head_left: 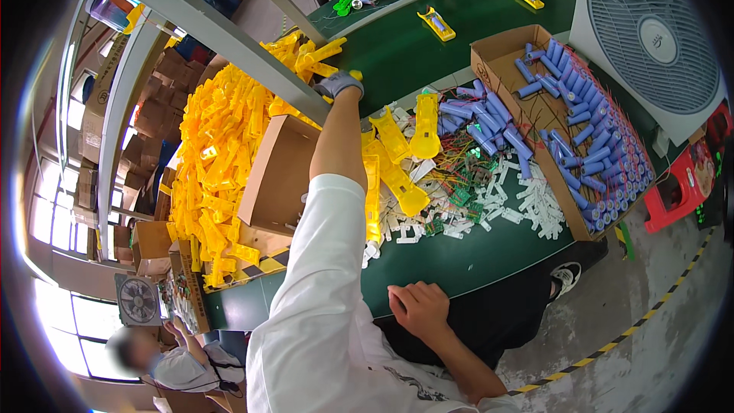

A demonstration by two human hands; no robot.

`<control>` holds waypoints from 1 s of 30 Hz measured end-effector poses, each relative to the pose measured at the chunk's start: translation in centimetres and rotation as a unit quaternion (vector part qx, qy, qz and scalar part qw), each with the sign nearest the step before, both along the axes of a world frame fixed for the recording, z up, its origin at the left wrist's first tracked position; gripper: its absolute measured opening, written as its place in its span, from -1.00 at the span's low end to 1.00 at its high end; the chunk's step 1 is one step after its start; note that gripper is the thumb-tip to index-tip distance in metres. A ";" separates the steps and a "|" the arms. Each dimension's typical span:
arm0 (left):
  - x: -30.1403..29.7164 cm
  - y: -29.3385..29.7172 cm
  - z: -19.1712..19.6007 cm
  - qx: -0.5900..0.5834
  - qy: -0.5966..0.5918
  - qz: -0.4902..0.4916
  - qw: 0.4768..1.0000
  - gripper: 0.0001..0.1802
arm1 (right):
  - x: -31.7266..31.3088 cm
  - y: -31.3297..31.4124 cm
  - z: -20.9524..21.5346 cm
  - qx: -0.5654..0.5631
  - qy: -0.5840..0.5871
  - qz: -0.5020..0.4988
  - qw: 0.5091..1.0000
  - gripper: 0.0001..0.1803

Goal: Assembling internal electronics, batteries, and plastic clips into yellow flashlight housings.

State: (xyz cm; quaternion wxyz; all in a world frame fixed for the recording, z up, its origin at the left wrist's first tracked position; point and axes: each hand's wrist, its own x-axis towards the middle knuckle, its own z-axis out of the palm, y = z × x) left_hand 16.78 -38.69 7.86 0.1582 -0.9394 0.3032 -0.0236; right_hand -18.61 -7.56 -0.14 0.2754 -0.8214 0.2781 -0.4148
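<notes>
My left hand (339, 84), in a grey glove, reaches far out over the green table (459, 260) to a heap of yellow plastic housings (218, 145). Its fingers curl around a yellow plastic housing (355, 74) at the heap's right edge, just below a grey metal beam (229, 38). My right hand (417, 307) is bare and rests on the table's near edge, fingers apart and holding nothing. More yellow housings (397, 168) lie on the table right of my left forearm.
A cardboard box (501, 53) full of blue cylindrical cells (596, 153) stands at the right. White plastic strips (527, 199) and small green circuit boards (459, 199) litter the table. A white fan (657, 38), a red stool (680, 183) and another seated person (176, 367) are nearby.
</notes>
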 end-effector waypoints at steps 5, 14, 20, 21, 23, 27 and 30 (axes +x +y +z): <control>5.0 -2.7 2.9 -0.279 -0.128 0.026 0.951 -0.48 | -0.1 0.6 0.2 0.001 0.012 0.046 0.999 -0.91; 22.5 -11.0 1.8 0.010 -0.107 -0.081 0.991 -0.22 | 0.9 0.4 0.0 -0.042 0.207 -0.022 0.977 -0.89; 33.4 -8.5 -2.6 -0.008 0.029 -0.352 0.935 -0.51 | 1.5 0.5 -3.8 -0.030 0.100 -0.052 0.993 -0.73; 32.2 -9.1 -4.4 -0.005 0.043 -0.359 0.932 -0.51 | 2.1 1.4 -4.8 -0.032 0.101 -0.074 0.992 -0.72; 29.4 -9.5 -5.8 0.015 0.039 -0.323 0.945 -0.45 | 2.7 3.1 -6.2 -0.042 0.093 -0.108 0.989 -0.69; 23.3 -10.4 -3.3 0.034 -0.006 -0.228 0.973 -0.32 | 2.9 4.9 -7.2 -0.094 0.044 -0.156 0.982 -0.64; 18.1 -9.2 -1.5 0.039 -0.021 -0.154 0.987 -0.22 | 0.6 0.4 -1.6 -0.070 0.162 -0.024 0.984 -0.78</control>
